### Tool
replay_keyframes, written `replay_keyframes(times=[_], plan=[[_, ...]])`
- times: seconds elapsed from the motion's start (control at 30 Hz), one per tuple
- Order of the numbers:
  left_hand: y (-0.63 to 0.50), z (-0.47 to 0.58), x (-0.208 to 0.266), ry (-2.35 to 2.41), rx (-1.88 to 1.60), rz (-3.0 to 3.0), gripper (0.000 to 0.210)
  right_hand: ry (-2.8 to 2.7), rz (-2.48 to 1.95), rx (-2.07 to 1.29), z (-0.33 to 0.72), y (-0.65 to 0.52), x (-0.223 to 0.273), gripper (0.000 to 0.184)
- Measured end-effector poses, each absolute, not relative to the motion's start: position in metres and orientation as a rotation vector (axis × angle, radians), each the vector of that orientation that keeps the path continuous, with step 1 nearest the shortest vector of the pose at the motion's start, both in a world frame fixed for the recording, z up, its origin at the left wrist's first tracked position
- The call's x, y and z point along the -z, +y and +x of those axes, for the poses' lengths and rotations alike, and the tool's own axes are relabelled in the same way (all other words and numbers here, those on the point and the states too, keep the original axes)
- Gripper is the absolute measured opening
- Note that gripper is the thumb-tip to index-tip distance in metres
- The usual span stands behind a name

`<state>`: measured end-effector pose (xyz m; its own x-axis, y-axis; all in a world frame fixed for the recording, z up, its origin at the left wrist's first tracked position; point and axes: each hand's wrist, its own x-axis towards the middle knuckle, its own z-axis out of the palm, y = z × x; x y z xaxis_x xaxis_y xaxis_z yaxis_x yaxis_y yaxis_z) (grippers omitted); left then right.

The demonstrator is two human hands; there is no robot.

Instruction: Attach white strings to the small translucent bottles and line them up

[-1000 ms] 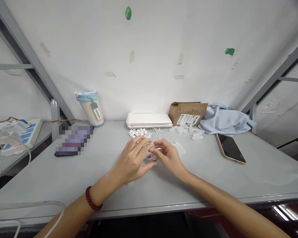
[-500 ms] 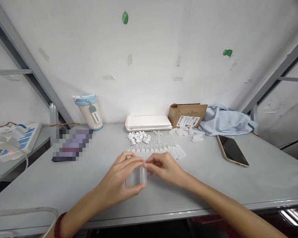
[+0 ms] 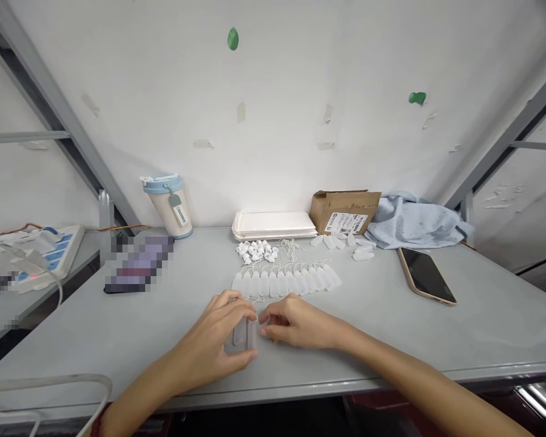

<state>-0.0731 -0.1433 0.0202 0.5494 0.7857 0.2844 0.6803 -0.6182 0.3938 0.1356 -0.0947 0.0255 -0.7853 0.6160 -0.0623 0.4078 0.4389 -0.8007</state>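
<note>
I judge the step in hand to be the placing of a clear piece (image 3: 252, 335), which stands out at the near side of the desk (image 3: 346, 364), slightly left of centre. My left hand (image 3: 218, 334) is curved moderately wide, holding that piece end to end between thumb and fingertips. My right hand (image 3: 295, 321) is just beside it on the right, fingers bent and narrow; whether it pinches anything, I cannot tell. In my assessment, the next move calls for a light left hold, keeping the piece aligned with the second clear piece (image 3: 239, 332) on its left. Count follows. Pieces within the left hand's curve: two visible. Beyond the hands, a row of corded pieces (image 3: 282, 284): about twelve, set side by side. Farther, at left, a heap of white caps (image 3: 256, 250): roughly twenty, overlapping, exact figure not obtainable. Right of it, a tangle of cords (image 3: 289, 249): uncountable. Farther right, loose clear pieces (image 3: 363, 257): about seven, some overlapping. Along the far side I record one stack of white packets (image 3: 275, 226), one cardboard box (image 3: 344, 209), one cloth (image 3: 414, 221) and, far left, one tumbler (image 3: 170, 209). At right lies one dark-screened phone (image 3: 425, 275).
</note>
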Motion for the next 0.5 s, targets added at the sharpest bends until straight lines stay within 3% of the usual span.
replay_keyframes(times=[0.5], plan=[[-0.1381,-0.0763,-0.0125,1.240,-0.642,2.551,0.035,-2.501,-0.948,-1.182,0.1350,-0.0930,-0.0242,0.026]])
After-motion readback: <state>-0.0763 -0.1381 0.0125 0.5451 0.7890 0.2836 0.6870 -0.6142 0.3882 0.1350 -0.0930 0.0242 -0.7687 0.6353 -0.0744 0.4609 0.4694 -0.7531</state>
